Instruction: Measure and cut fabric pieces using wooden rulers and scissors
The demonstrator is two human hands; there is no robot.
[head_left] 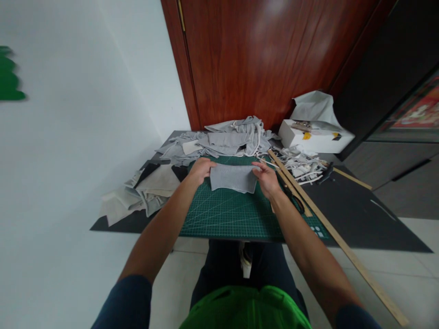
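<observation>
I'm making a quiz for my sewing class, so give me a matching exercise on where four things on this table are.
1. grey fabric piece
2. white box
3. wooden stick
4. fabric heap

a. far right, by the door
b. held at both ends by both hands
c. behind the green cutting mat
d. slanting along the mat's right edge

Pairs: 1-b, 2-a, 3-d, 4-c

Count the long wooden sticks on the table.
2: a long stick running diagonally past the mat's right edge, a shorter stick beside it. Fabric scraps may hide others.

Bare mat (233, 214) ahead — fabric heap (222, 139) behind
</observation>
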